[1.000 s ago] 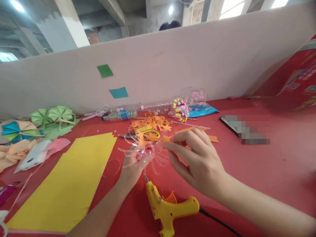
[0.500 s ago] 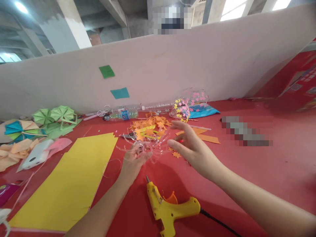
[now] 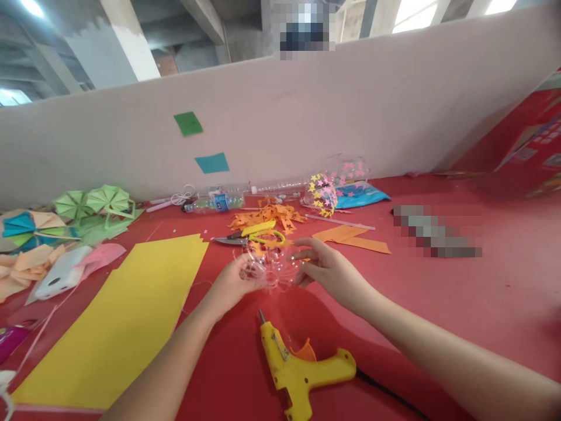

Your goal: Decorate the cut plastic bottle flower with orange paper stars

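Observation:
My left hand (image 3: 232, 283) grips a clear plastic piece cut into curling strips (image 3: 267, 266), held low over the red table (image 3: 460, 304). My right hand (image 3: 328, 266) is at its right side, fingers pinched on the strips. Just behind lie yellow-handled scissors (image 3: 252, 234) and a heap of orange paper stars (image 3: 269, 215). A yellow glue gun (image 3: 302, 371) rests on the table below my hands, nozzle pointing toward them.
A yellow paper sheet (image 3: 118, 321) covers the left front. Folded paper fans (image 3: 94, 204) and a white case (image 3: 61, 278) sit far left. A water bottle (image 3: 214, 203), a star-covered clear bottle (image 3: 337, 184) and orange paper scraps (image 3: 350, 237) lie by the white partition (image 3: 350, 105).
My right hand reached out toward the star heap, then drew back to the plastic piece. Both hands lowered the piece toward the table.

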`<state>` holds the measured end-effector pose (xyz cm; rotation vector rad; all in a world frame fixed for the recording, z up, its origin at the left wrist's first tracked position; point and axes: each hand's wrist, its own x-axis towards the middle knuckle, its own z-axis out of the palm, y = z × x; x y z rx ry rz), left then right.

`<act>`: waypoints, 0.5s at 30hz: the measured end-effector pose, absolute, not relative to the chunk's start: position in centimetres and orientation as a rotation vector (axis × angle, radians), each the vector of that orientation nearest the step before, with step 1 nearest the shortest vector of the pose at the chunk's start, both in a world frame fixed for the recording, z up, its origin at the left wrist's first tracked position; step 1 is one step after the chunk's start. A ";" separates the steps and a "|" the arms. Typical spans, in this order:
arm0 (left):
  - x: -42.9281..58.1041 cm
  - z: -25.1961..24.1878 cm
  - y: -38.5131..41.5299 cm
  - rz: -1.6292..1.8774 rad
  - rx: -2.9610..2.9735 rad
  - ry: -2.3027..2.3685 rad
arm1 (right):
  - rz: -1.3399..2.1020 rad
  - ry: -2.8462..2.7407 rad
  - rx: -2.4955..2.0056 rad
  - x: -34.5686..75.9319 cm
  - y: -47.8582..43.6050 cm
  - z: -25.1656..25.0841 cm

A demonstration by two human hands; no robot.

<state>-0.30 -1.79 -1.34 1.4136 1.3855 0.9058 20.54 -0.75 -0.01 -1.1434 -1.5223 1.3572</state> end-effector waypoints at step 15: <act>-2.8 -0.1 -0.7 1.178 1.507 1.540 | 1.056 -1.773 -1.357 21.7 -0.2 0.6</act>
